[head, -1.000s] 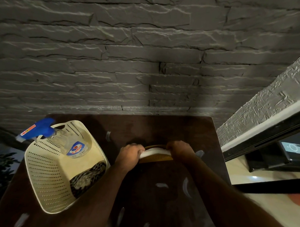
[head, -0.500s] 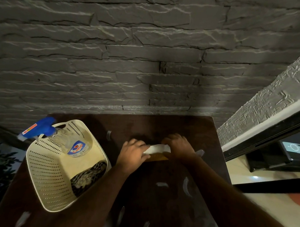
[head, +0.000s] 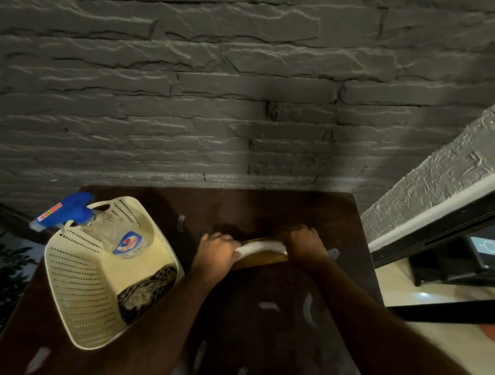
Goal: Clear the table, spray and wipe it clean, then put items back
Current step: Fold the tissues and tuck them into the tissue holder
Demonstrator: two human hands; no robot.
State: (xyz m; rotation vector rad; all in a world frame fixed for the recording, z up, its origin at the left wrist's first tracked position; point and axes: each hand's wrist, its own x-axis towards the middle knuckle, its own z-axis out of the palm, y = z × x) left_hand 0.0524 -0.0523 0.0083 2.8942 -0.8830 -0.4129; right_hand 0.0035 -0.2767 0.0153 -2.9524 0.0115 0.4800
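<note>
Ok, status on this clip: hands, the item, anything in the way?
Left hand and right hand grip a white-and-yellow flat item at its ends, over the dark table. Spray bottle and patterned cloth sit in cream basket. Nothing blocking.

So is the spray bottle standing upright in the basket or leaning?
Leaning. The spray bottle lies tilted inside the cream basket, its blue trigger head poking out over the far-left rim, its body sloping down toward the basket floor.

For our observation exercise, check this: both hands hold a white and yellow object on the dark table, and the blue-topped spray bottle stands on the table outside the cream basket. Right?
One detail is wrong. The head view shows the spray bottle leaning inside the cream basket, not outside it. The rest holds: the left hand and right hand grip the white and yellow object on the dark table.
</note>
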